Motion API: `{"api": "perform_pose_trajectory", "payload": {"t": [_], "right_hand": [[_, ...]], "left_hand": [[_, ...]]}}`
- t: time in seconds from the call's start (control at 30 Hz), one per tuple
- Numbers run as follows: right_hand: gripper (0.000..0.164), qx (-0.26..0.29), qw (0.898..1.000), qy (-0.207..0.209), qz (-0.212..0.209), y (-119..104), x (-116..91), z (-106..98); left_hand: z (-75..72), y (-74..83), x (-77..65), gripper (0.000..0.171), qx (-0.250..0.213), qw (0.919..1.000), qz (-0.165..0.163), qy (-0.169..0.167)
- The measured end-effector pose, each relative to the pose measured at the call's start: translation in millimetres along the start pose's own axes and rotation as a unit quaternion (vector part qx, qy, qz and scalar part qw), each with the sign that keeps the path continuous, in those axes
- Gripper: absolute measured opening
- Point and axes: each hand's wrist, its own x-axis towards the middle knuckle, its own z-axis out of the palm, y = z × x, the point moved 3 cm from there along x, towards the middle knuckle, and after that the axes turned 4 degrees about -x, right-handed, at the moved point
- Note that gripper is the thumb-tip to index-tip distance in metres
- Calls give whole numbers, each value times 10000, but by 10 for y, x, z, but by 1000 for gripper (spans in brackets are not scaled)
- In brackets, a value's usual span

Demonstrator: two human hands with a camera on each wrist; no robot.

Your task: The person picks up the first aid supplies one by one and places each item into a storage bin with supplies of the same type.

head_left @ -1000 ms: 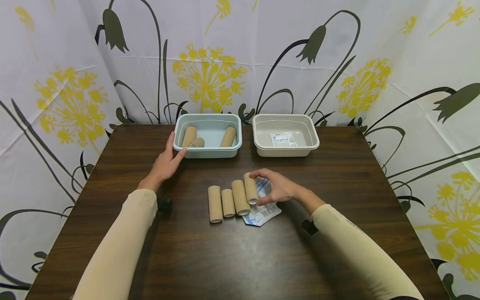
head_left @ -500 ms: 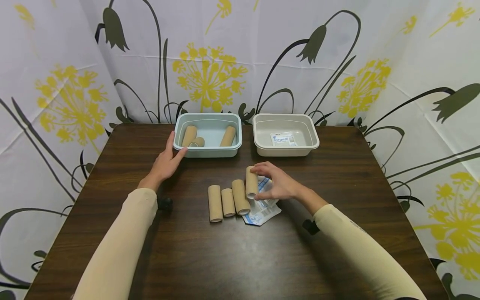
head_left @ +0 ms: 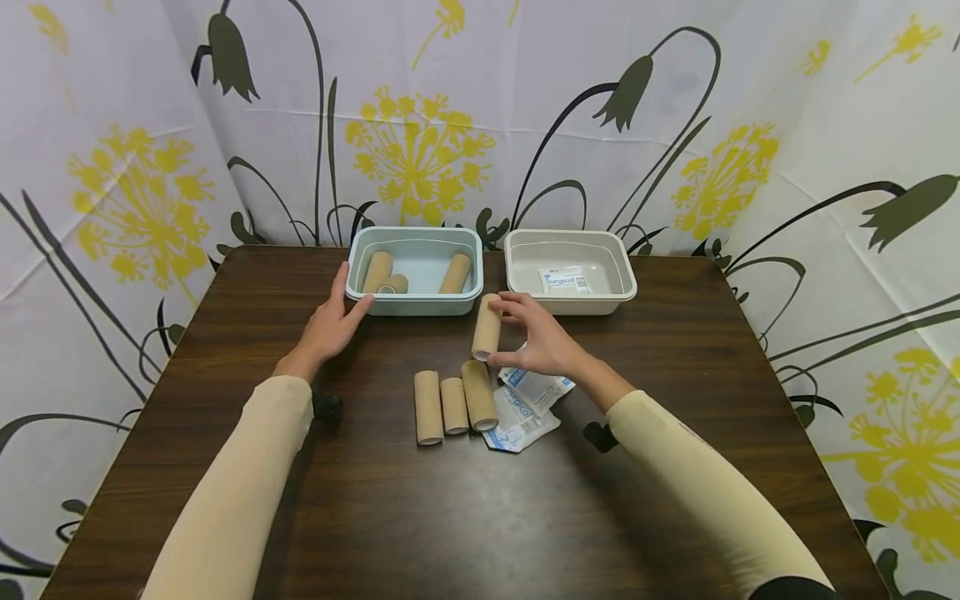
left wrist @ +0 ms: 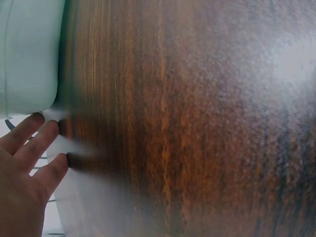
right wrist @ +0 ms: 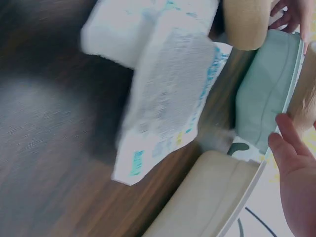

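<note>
My right hand [head_left: 542, 340] pinches a cardboard tube [head_left: 487, 327] between thumb and fingers, holding it above the table in front of the two bins. In the right wrist view the tube [right wrist: 303, 94] shows partly at the right edge. My left hand [head_left: 327, 333] rests at the near left corner of the light blue bin [head_left: 416, 307], fingers extended along its side and thumb at the front rim. Three more cardboard tubes [head_left: 428, 408] lie side by side on the table. To their right, white-and-blue surgical packets [head_left: 536, 390] overlap, one lying partly under the nearest tube.
Inside the blue bin lie several cardboard tubes [head_left: 455, 274]. Beside it stands a beige bin [head_left: 573, 307] with a white packet [head_left: 564, 281] labelled Surgical in it. The dark wooden table [head_left: 450, 525] ends at a flowered curtain [head_left: 420, 50].
My right hand has lifted the tube off the packets and carried it away from me and slightly left, toward the bins. My left hand stays at the blue bin.
</note>
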Motion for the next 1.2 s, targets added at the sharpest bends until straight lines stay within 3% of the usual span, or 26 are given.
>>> {"api": "perform_pose_trajectory", "payload": {"t": [0.57,1.0,1.2], "right_hand": [[83,81,9884,1154,986,-104,750,163],[80,-391,9802,1293,1448,-85,946,346],[61,-699,9830,1084,1303,-78,925,404]], "left_hand": [[9,29,-5,82,-95,9999,39,-36],[-4,38,-4,82,-76,10000,-15,-26],[-13,21,-13,82,-71,10000,-16,-28]]}}
